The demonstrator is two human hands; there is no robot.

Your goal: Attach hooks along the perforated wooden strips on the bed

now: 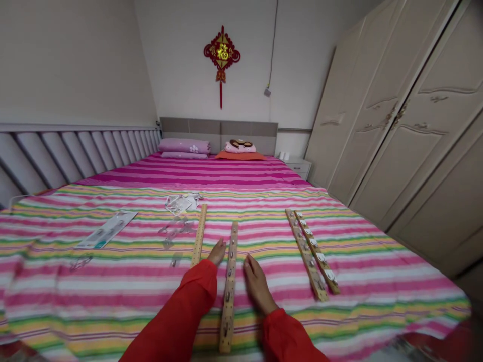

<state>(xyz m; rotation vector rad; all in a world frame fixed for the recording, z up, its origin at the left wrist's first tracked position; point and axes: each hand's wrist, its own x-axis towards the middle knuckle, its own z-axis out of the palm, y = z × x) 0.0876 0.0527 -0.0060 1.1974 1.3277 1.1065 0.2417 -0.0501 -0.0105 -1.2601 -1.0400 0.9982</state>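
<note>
Red sleeves (174,312) cover our 2 arms, and our 2 hands lie to either side of 1 wooden strip (229,289), which runs lengthwise between them on the striped sheet (124,301). Our left hand (218,252) is empty, its fingers loosely extended near the strip's left edge; we cannot tell whether their tips touch the wood. Our right hand (258,285) holds nothing either, loosely open with the thumb uppermost, a little apart from the right edge. We count 6 small metal fittings along this strip. Just left of our left hand lies 1 bare strip with small holes (199,235). Well to the right of our right hand we have 2 more strips side by side: 1 metal-fitted strip (306,255) carrying 6 fittings and 1 white-studded strip (317,251) with 6 white pieces. Left of our left hand and past the bare strip are several clear plastic pieces (175,234), too blurred to count; beyond them is 1 heap of white papers (183,203), and farther left 1 flat packet (108,230). Far ahead of our hands, 1 red knot ornament (222,52) hangs above 1 grey headboard (245,129).
</note>
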